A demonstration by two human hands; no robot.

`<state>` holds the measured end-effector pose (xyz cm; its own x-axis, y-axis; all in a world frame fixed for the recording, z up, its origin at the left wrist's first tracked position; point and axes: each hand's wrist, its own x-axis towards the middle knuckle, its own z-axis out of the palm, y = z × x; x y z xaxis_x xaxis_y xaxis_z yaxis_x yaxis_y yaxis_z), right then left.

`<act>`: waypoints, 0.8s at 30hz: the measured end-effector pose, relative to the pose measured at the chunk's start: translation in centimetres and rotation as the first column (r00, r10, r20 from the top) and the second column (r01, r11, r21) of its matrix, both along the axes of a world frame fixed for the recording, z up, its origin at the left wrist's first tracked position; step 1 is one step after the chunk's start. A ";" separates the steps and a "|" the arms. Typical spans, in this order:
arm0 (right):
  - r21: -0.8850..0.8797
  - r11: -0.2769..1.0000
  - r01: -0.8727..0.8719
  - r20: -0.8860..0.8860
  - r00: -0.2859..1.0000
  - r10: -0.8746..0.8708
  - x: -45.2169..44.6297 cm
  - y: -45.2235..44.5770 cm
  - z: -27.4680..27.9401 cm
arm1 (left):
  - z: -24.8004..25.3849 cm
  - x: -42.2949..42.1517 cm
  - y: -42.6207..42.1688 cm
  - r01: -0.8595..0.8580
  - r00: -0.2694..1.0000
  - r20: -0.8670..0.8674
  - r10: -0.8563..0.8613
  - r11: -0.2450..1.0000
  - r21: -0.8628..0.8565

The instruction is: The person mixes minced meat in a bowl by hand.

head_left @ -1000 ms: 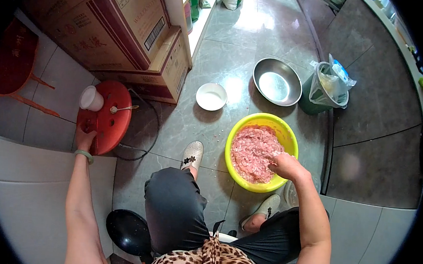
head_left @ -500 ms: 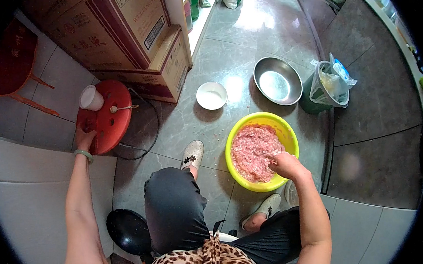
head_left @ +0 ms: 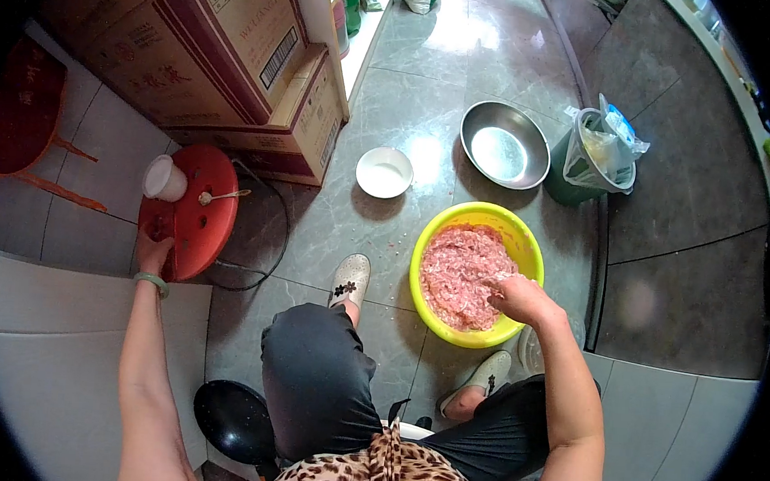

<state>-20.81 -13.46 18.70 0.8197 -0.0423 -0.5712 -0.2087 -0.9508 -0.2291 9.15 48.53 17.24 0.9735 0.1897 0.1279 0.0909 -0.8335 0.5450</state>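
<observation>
My right hand (head_left: 520, 299) is closed, its curled fingers pressed into pink minced meat (head_left: 464, 276), with the fingertips hidden. The mince fills much of a yellow-green basin (head_left: 416, 282) on the floor. Far to the left, my left hand (head_left: 153, 251) is at the near edge of a red plastic stool (head_left: 201, 251), wearing a pale green bangle. Its fingers are bent round a small dark or see-through thing that I cannot make out. On the stool are a white tub (head_left: 166, 179) and a metal spoon (head_left: 222, 197).
Beyond the basin sit a white bowl (head_left: 385, 173) and a steel basin (head_left: 505, 146). A lined green bin (head_left: 574, 183) stands at the right cabinet. Cardboard boxes (head_left: 229, 46) are stacked at the left. A black pan (head_left: 235, 421) lies by my left knee.
</observation>
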 end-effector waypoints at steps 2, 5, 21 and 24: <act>0.054 0.999 0.004 0.065 0.998 -0.008 -0.2 0.0 -0.1 | 0.7 -0.5 -0.6 -0.005 1.000 -0.016 0.005 1.000 0.006; 0.035 0.999 0.001 0.048 0.999 -0.003 -0.1 0.1 0.2 | 1.0 -0.6 -1.1 -0.010 1.000 -0.025 0.011 1.000 0.017; 0.063 0.996 0.064 0.052 0.996 -0.067 -0.2 0.2 0.1 | 0.5 -0.3 -0.6 -0.067 0.998 -0.009 0.067 0.998 0.003; 0.052 0.998 0.045 0.051 0.998 -0.048 -0.1 0.2 0.1 | -0.5 0.6 0.8 -0.041 0.999 -0.023 0.041 0.999 -0.018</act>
